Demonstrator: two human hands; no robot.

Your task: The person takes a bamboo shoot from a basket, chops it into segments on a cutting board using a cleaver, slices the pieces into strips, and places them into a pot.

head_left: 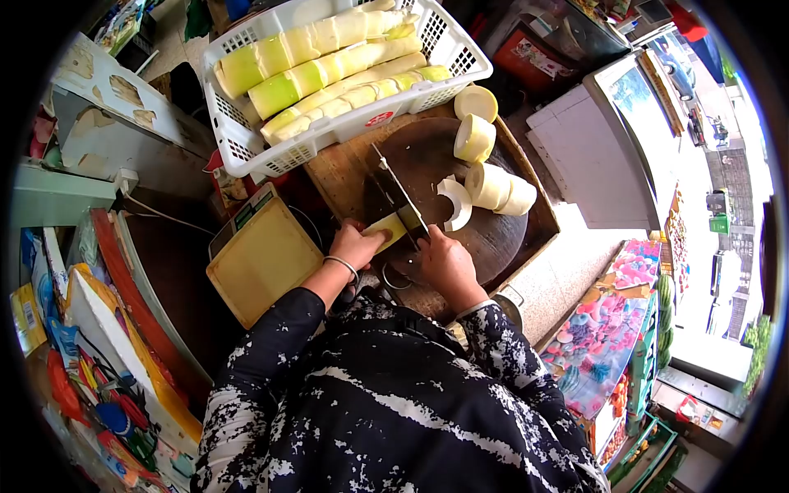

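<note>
My left hand [355,246] is closed around a pale yellow piece of bamboo shoot [385,235] at the near left of a round dark chopping board [493,251]. My right hand [446,264] grips a cleaver [399,191], its blade slanting away to the upper left and seen nearly edge-on. The blade is at the right end of the piece; whether it has cut in, I cannot tell. A curved white slice [460,205] lies beside the cleaver. Several thick cut bamboo shoot chunks [486,186] stand along the board's right side.
A white plastic basket [329,141] of long peeled bamboo shoots [312,51] stands beyond the board. Left of my left hand is a scale with a yellowish tray [265,261]. A wooden frame [538,193] borders the board. A white cabinet [588,152] stands at right.
</note>
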